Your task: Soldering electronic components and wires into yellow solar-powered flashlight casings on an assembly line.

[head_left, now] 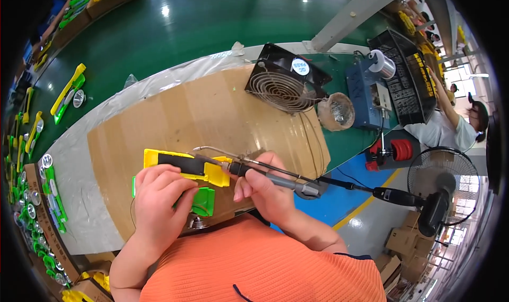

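My left hand grips a green and yellow plastic housing with a black panel on top, held over a sheet of cardboard. In my right hand is a soldering iron, held like a pen. Its metal tip points left and touches the yellow part of the housing, next to a thin solder feed tube. The iron's cable runs off to the right. A green piece of the housing sticks out below my left fingers.
A black square fan lies at the cardboard's far edge, beside a taped round holder and a blue soldering station with a solder spool. Yellow and green parts lie left. A standing fan and another person are right.
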The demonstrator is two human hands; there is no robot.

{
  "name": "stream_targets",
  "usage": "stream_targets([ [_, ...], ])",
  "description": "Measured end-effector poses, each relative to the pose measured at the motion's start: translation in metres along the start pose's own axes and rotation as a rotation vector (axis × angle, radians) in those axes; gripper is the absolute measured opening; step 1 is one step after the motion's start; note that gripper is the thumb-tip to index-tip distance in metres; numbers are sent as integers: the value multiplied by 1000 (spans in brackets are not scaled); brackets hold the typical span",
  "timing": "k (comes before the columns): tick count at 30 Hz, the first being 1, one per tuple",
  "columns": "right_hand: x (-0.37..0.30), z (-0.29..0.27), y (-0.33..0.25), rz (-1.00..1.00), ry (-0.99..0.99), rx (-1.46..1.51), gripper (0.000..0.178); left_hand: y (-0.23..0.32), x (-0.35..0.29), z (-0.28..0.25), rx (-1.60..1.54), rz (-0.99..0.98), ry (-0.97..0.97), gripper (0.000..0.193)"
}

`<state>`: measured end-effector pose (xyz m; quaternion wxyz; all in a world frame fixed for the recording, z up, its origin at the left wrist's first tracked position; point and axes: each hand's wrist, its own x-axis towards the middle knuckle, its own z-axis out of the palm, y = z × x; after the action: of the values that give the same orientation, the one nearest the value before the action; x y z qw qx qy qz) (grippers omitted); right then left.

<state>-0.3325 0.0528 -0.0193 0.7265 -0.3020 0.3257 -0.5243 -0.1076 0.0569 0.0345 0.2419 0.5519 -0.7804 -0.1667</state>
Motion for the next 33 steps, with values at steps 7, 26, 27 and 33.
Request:
stream_targets([
  [7,-3,-23,-30,-110,20,-66,18,-15,12,9,-124,-15,34,13],
  [26,11,-20,-52,119,-62,-397,17,-10,35,2,175,-1,-244,10],
  [27,11,-17,-52,122,-61,-397,17,-10,35,2,165,1,-240,10],
  [33,11,-9,-51,119,-18,-501,15,-12,38,3,170,41,-229,11],
])
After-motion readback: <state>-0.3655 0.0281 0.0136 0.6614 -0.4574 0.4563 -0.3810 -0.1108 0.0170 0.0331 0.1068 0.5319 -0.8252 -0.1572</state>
